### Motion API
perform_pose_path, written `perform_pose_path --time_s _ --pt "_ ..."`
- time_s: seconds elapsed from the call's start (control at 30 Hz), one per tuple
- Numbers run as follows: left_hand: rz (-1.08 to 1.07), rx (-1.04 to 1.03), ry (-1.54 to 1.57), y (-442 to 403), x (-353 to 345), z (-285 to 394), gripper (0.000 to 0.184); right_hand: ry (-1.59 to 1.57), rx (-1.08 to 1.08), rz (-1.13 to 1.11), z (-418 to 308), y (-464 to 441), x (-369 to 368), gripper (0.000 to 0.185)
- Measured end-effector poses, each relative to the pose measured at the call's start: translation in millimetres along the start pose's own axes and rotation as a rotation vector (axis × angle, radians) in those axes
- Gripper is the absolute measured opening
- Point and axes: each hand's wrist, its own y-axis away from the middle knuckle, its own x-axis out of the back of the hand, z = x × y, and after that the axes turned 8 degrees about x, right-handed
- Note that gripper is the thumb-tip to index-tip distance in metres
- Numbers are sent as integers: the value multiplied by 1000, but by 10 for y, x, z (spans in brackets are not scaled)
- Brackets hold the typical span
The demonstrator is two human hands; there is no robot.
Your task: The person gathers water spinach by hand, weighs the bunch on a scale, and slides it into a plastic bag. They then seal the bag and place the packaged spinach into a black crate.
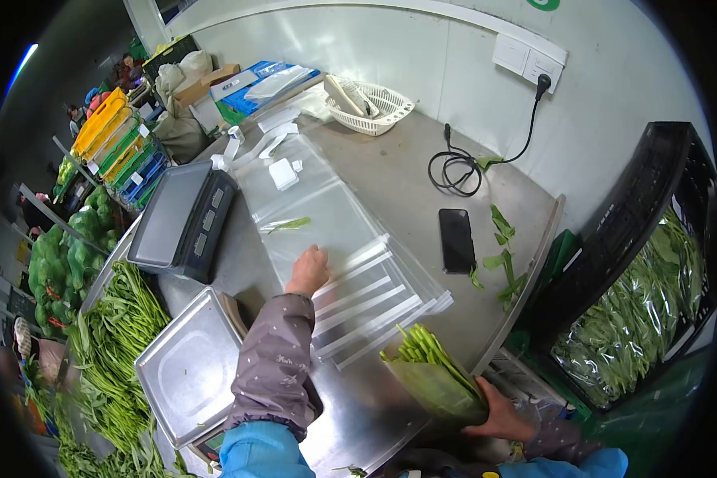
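My left hand (309,271) is closed over the stack of clear plastic bags (326,215), its fingers curled down; whether it pinches a bag is too small to tell. At the front right, my right hand (499,412) grips a bag of green vegetables (436,374) by its lower side. Cut stems poke out of that bag's open end, toward the bags. A bare metal scale tray (191,362) lies left of my left forearm, beside a heap of loose leafy greens (123,342).
A dark scale (181,219), a white basket (374,107), a phone (456,241) and a coiled cable (455,175) are on the metal table. Right of it is a black crate (613,231) with bagged greens. Colored crates (119,143) and people (127,70) are at the far left.
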Motion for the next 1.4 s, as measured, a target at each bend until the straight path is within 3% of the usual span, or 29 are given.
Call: perform_pose_path --time_s 0.03,0.1,0.3,0.5,0.57,0.63,0.67,0.77,0.9,0.97,1.03,1.1,1.13,1.23,1.3,1.33,1.37,1.4 --pt "189 -42 32 54 14 50 18 1 7 8 -5 -1 -4 95" --pt "203 -34 15 37 -133 14 21 8 10 21 -25 6 -12 95" --pt "273 80 -131 -98 -237 -64 5 -10 -5 17 -9 -3 -16 96" --pt "577 37 462 137 397 226 8 -4 27 69 -17 40 -98 93" --pt "-276 -141 59 572 162 285 6 0 34 101 -61 59 -100 89" --pt "209 -76 567 800 137 489 5 17 77 120 -94 31 -126 87" --pt "360 -48 582 914 204 649 4 45 115 120 -107 20 -144 87" --pt "151 -67 589 1284 203 855 9 46 106 105 -235 -27 -99 88" --pt "213 44 709 1608 573 1101 13 27 -50 77 -335 -136 -110 90" --pt "348 -104 677 1778 631 1290 18 -1 -82 89 -314 -219 -147 90" --pt "340 -372 539 1973 478 1593 21 -61 -91 74 -288 -343 -187 92" --pt "139 -486 461 2236 568 1857 28 -166 23 108 -192 -468 -268 94" --pt "143 -486 465 2360 545 1815 28 -280 92 131 -204 -521 -280 94" --pt "329 -394 458 2665 465 1669 37 -430 -45 45 -337 -572 -253 92" --pt "456 244 800 2771 259 1566 39 -514 -3 2 -510 -674 -251 86" --pt "421 472 1094 2754 -29 1472 36 -596 -12 5 -534 -728 -310 85" --pt "418 478 1097 2793 -98 1392 36 -678 -22 9 -563 -783 -359 84" --pt "70 460 1148 2840 -123 1289 36 -609 -96 -20 -613 -855 -377 86"
